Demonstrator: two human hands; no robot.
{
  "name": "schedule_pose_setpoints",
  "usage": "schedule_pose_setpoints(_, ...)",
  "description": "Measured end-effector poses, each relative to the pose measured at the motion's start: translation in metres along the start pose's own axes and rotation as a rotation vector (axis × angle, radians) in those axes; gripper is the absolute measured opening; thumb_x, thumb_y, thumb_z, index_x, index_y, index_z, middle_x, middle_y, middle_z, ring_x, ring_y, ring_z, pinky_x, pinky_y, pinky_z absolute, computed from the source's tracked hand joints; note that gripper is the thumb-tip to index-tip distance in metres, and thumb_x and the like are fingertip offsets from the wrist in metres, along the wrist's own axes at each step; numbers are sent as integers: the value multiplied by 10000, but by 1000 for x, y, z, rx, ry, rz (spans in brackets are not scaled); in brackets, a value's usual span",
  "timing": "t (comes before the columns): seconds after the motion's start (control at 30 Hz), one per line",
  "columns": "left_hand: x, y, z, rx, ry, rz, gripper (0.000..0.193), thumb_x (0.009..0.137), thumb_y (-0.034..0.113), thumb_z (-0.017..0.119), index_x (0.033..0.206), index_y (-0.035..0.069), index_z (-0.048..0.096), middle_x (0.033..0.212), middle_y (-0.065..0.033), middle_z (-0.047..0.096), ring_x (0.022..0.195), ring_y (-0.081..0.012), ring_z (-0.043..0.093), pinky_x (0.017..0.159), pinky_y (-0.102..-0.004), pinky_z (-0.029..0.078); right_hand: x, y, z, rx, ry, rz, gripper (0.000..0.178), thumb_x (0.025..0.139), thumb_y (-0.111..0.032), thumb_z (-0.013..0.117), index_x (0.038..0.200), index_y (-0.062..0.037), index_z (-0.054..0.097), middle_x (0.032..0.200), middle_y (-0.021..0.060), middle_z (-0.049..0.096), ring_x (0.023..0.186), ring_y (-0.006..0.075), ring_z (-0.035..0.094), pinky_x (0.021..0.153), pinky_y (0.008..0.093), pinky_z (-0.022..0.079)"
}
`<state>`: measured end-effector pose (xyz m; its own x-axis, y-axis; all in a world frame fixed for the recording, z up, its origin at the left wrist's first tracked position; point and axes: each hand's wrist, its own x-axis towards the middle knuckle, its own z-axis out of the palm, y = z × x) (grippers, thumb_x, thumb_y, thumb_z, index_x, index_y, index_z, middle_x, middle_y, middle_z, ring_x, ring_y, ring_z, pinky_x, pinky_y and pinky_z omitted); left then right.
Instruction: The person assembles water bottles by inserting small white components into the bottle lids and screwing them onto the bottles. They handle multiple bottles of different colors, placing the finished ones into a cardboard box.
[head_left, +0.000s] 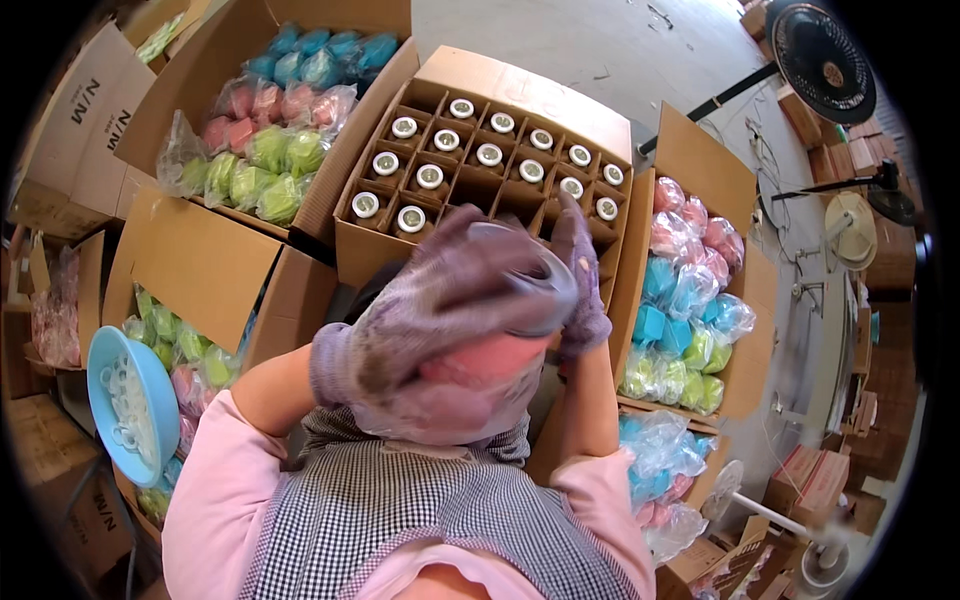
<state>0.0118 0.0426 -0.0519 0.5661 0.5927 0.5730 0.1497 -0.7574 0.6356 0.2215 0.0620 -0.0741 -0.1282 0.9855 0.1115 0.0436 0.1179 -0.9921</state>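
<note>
My two hands, in stained purple-grey work gloves, are together in front of my body, over the near edge of the divided carton (485,187). My left hand (425,310) is closed over a pink item in a clear plastic bag (480,365); motion smears its fingers. A blurred greyish round rim (552,290) shows at the bag's upper right. Against that side rests my right hand (580,265), its visible fingers pointing up and the rest hidden. White-rimmed round tops (489,154) stand in several carton cells, while some middle cells show bare cardboard.
Open cartons of bagged blue, pink and green items stand at the back left (265,125), left (205,240) and right (690,290). A light-blue basin (105,345) of clear pieces sits at the left. Behind on the right is a black fan (825,65).
</note>
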Motion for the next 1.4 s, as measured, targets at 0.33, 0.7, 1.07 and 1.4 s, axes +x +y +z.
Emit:
schedule_pose_setpoints(0.33, 17, -22, -8, -207, 114, -114, 555, 830, 372, 732, 1255, 27, 648, 1282, -180, 586, 1273, -392, 502, 1128, -484, 338, 7, 35, -16, 856, -304, -3, 783, 1023, -658, 294, 1546, -77, 320, 1463, 179, 477, 1352, 259, 465, 1128, 390, 384)
schedule_pose_setpoints(0.7, 15, -50, -6, -568, 679, -632, 530, 1039, 423, 474, 1271, -35, 605, 1194, -143, 675, 1091, -215, 658, 905, -339, 537, 46, 7, -8, -298, 104, -510, 497, 972, -372, 621, 1334, -39, 554, 1092, 130, 652, 940, 228, 662, 848, 338, 545)
schedule_pose_setpoints(1.07, 14, -110, 26, -380, 409, -552, 754, 977, 251, 625, 1570, 27, 216, 1490, -140, 439, 1324, -220, 486, 1074, -358, 437, 105, 67, 29, -350, -103, -687, 522, 748, -50, 751, 1235, -27, 565, 1206, 219, 595, 1138, 403, 580, 986, 452, 505)
schedule_pose_setpoints(1.4, 11, -103, 4, 408, 271, -188, 946, 692, 110, 889, 1485, -26, 392, 1395, -218, 535, 1269, -317, 550, 1029, -391, 474, 104, 78, 55, 349, -128, -112, 357, 973, -132, 610, 1284, 7, 507, 1173, 111, 656, 1054, 167, 624, 943, 323, 531)
